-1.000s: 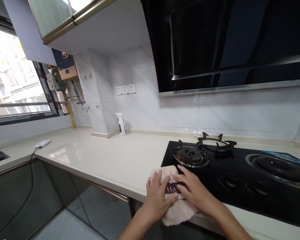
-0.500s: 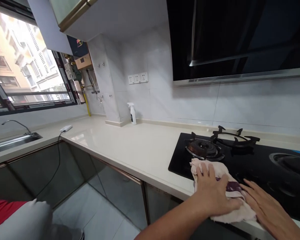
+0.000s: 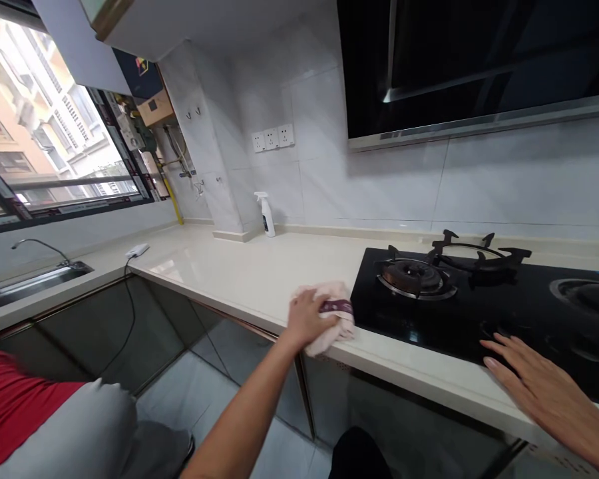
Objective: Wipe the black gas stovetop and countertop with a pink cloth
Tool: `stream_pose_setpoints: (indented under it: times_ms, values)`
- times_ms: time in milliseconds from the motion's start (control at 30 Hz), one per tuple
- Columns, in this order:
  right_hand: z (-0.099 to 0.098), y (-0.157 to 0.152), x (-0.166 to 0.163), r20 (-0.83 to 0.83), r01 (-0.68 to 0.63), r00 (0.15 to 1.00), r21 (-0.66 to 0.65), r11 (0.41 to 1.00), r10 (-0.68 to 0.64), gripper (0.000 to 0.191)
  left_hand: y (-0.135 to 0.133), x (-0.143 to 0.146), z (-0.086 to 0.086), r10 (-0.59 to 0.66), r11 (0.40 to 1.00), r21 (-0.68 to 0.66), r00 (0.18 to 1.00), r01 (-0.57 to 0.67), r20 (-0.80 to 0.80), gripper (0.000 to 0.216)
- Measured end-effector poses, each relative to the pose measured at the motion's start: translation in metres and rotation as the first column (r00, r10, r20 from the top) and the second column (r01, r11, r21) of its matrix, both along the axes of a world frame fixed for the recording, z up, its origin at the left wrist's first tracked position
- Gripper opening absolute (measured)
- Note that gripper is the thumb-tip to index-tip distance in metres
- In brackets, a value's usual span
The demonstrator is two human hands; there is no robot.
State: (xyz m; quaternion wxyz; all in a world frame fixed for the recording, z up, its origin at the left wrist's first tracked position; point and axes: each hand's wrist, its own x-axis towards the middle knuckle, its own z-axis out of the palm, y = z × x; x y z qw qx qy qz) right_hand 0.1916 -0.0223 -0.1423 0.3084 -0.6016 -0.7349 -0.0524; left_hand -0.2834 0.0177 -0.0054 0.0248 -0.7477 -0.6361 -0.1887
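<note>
My left hand presses a pale pink cloth with a dark purple band onto the white countertop. Its fingers curl over the cloth, which lies left of the black gas stove and hangs slightly over the counter's front edge. Farther right, my right hand rests at the stove's front edge with its fingers spread and nothing held. The left burner has no grate over it; a black pan support sits behind it on the stove.
A white spray bottle stands against the back wall. Near the sink lies a white device with a dangling cable. The black range hood hangs over the stove. A person in red and grey is at lower left.
My left hand has slid the cloth leftward off the stove onto the countertop. My right hand has come off the cloth and stays by the stove's edge. The view has shifted slightly.
</note>
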Motion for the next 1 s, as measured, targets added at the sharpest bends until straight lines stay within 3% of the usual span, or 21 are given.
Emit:
stream_pose_setpoints:
  times_ms: [100, 233, 333, 433, 567, 733, 867, 1000]
  values:
    - [0.001, -0.004, -0.003, -0.005, 0.003, 1.0, 0.009, 1.0, -0.003, 0.067, 0.019, -0.064, 0.008, 0.222, 0.975, 0.0, 0.975, -0.222, -0.01, 0.064]
    - [0.011, -0.009, -0.011, -0.014, 0.021, 1.0, 0.0, 1.0, -0.021, 0.066, 0.045, -0.129, 0.023, 0.473, 0.88, -0.04, 0.881, -0.474, -0.017, 0.076]
    - [0.024, -0.014, -0.02, -0.023, 0.042, 0.999, -0.025, 0.999, -0.043, 0.067, 0.055, -0.157, 0.035, 0.62, 0.783, -0.056, 0.784, -0.62, -0.006, 0.086]
    - [0.039, -0.02, -0.032, -0.029, 0.067, 0.997, -0.062, 0.996, -0.069, 0.069, 0.056, -0.165, 0.04, 0.699, 0.714, -0.047, 0.715, -0.699, -0.003, 0.089]
    - [0.051, -0.026, -0.044, -0.009, 0.091, 0.996, -0.082, 0.992, -0.092, 0.071, 0.047, -0.147, 0.038, 0.708, 0.706, -0.016, 0.706, -0.708, -0.025, 0.088]
    - [0.054, -0.03, -0.049, 0.011, 0.066, 0.998, -0.031, 0.997, -0.066, 0.071, 0.015, -0.105, 0.021, 0.625, 0.78, 0.028, 0.777, -0.625, -0.079, 0.082]
    - [0.056, -0.031, -0.051, 0.005, 0.039, 0.999, 0.0, 0.999, -0.039, 0.069, -0.023, -0.053, -0.011, 0.505, 0.859, 0.166, 0.853, -0.483, -0.129, 0.066]
    - [0.06, -0.032, -0.052, -0.024, 0.014, 1.0, 0.009, 1.0, -0.014, 0.068, -0.055, 0.02, -0.053, 0.291, 0.898, 0.384, 0.945, -0.216, -0.15, 0.054]
